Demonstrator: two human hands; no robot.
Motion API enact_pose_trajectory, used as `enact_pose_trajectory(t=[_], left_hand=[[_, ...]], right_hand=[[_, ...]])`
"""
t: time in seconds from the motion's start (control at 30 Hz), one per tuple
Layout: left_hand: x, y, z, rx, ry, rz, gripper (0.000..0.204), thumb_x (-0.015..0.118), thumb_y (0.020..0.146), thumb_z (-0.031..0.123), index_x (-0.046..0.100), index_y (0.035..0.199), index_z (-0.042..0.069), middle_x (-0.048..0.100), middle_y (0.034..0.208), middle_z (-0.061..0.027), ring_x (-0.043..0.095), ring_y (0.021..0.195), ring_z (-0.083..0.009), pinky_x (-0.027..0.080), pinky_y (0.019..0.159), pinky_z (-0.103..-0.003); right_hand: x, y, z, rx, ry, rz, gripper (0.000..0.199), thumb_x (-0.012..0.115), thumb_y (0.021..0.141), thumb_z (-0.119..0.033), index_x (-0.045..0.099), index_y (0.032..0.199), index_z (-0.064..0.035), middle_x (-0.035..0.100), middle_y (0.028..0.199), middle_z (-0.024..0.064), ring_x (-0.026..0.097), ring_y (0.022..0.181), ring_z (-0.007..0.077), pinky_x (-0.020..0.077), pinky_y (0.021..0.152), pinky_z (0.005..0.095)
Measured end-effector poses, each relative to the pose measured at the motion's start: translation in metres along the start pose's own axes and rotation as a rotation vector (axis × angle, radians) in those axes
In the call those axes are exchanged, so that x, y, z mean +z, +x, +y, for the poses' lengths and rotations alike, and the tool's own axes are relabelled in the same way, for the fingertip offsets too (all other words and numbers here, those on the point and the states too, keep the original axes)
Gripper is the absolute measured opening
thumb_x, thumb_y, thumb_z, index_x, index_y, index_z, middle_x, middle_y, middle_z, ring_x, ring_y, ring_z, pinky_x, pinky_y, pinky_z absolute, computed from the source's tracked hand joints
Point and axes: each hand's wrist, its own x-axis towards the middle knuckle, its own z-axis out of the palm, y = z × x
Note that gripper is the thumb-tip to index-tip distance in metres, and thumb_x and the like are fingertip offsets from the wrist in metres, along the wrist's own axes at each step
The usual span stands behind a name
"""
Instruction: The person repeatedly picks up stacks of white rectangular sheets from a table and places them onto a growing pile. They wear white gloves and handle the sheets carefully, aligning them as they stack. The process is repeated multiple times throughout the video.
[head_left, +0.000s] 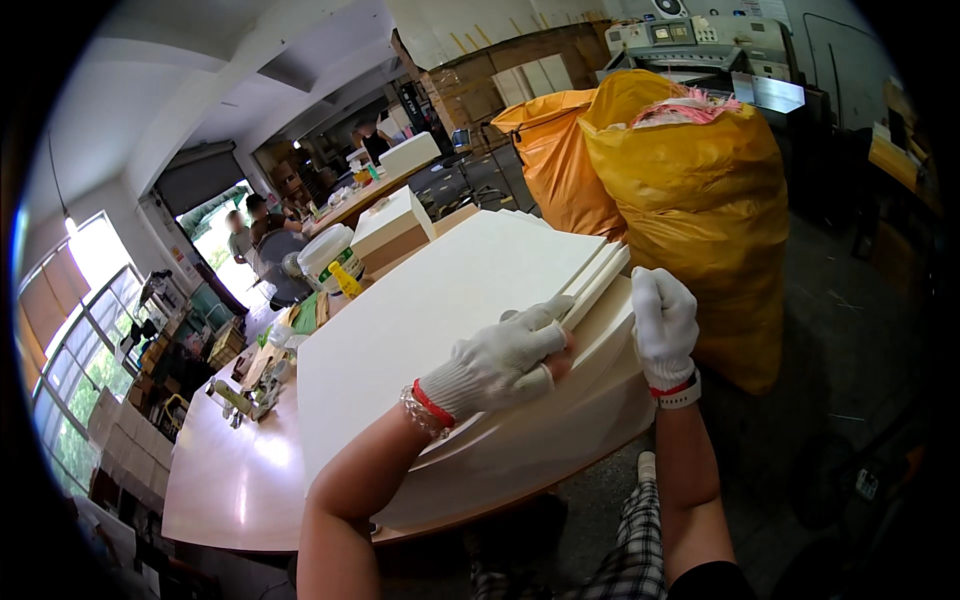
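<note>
- The left hand, in a white knit glove, lies flat on a tall stack of white boards, its fingers curled over the stack's far edge.
- The right hand, gloved too, presses against the stack's right side.
- The stack rests on a pale wooden tabletop.
- Two bulging yellow sacks stand just beyond.
- A white bucket sits farther along the tabletop.

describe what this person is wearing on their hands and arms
Both hands wear white knitted work gloves with a red band at the cuff. The left hand also has a clear beaded bracelet just below the glove cuff. The right hand has a white wristband, possibly a watch strap, under the cuff. Both forearms are bare, with no sleeves showing.
</note>
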Motion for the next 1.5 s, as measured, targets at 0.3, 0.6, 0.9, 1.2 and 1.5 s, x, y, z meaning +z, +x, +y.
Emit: enact_pose_trajectory(t=[0.3, 0.6, 0.9, 1.2, 1.5], left_hand=[[-0.006, 0.006, 0.008, -0.173, 0.019, -0.104, 0.041, 0.076, 0.083, 0.035, 0.06, 0.109, 0.009, 0.018, 0.158, -0.0295, 0.031, 0.143, -0.0428, 0.03, 0.114, -0.038], [-0.002, -0.002, -0.005, 0.048, 0.03, 0.007, 0.05, 0.047, 0.079, -0.006, 0.059, 0.127, 0.002, 0.012, 0.16, -0.028, 0.028, 0.145, -0.0378, 0.034, 0.11, -0.033], [0.0, 0.0, -0.001, 0.004, 0.078, 0.007, 0.046, 0.073, 0.084, 0.014, 0.059, 0.127, 0.008, 0.02, 0.156, -0.0305, 0.035, 0.141, -0.0396, 0.037, 0.109, -0.04], [0.004, -0.004, -0.009, 0.032, -0.021, 0.073, 0.046, 0.068, 0.078, 0.012, 0.06, 0.123, 0.012, 0.011, 0.159, -0.0299, 0.042, 0.134, -0.0464, 0.04, 0.106, -0.039], [-0.003, 0.003, -0.005, 0.004, -0.056, -0.078, 0.05, 0.061, 0.08, -0.004, 0.056, 0.13, 0.003, 0.028, 0.156, -0.0241, 0.054, 0.126, -0.0284, 0.05, 0.09, -0.031]], right_hand=[[-0.001, -0.001, 0.004, -0.134, -0.062, 0.007, 0.016, 0.053, 0.094, -0.004, 0.058, 0.082, 0.0059, 0.041, 0.059, 0.0073, 0.041, 0.052, 0.0174, 0.0321, 0.05, 0.0322], [-0.003, 0.003, -0.009, 0.141, 0.057, -0.07, 0.019, 0.053, 0.094, -0.005, 0.054, 0.079, 0.0057, 0.041, 0.059, 0.0086, 0.041, 0.052, 0.0197, 0.0332, 0.051, 0.0347], [0.0, -0.002, -0.005, 0.088, 0.05, -0.014, 0.019, 0.052, 0.094, -0.006, 0.054, 0.079, 0.0055, 0.044, 0.059, 0.0106, 0.044, 0.052, 0.0234, 0.0347, 0.051, 0.0353], [-0.002, -0.001, -0.002, 0.053, 0.038, -0.014, 0.024, 0.055, 0.094, -0.006, 0.052, 0.072, 0.0037, 0.043, 0.06, 0.009, 0.043, 0.053, 0.0207, 0.0344, 0.051, 0.0347], [0.0, 0.001, -0.009, 0.192, 0.107, -0.02, 0.026, 0.057, 0.093, -0.007, 0.05, 0.07, 0.003, 0.043, 0.059, 0.0073, 0.042, 0.054, 0.0174, 0.0346, 0.052, 0.0331]])
